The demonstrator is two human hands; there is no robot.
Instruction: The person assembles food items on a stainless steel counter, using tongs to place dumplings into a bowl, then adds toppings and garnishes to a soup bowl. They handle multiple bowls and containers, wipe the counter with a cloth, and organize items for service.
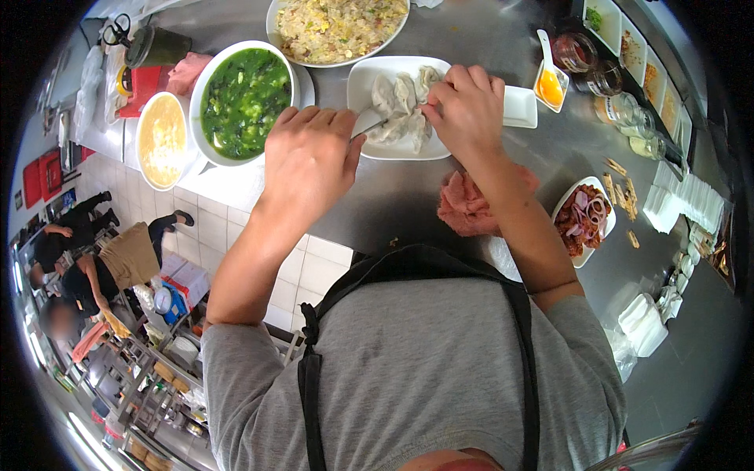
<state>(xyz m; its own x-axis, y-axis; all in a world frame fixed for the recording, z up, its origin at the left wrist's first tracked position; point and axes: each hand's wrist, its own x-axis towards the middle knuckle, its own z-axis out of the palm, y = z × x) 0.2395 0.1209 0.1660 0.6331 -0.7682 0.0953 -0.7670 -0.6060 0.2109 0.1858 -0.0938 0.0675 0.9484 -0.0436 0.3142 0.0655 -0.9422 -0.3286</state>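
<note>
My left hand (309,159) grips a metal utensil (371,122), probably a spoon, whose end reaches among the dumplings. The curled fingers hide most of the utensil. Pale boiled dumplings (383,94) lie in a white rectangular dish (403,152). From the dish's right side, my right hand (468,112) reaches in, thumb and fingers pinched at the edge of a dumpling (419,125). Beside that hand is a small white square dish (520,107). A white bowl of green soup (244,103) stands just left of my left hand.
Fried rice (341,26) fills a plate at the back. A yellow soup bowl (162,141) stands at the counter's left edge. Under my right forearm lies a pink cloth (462,203). Rightward are a sauce dish (551,88), jars (604,78), and red-glazed food with onion rings (583,221). People stand at left.
</note>
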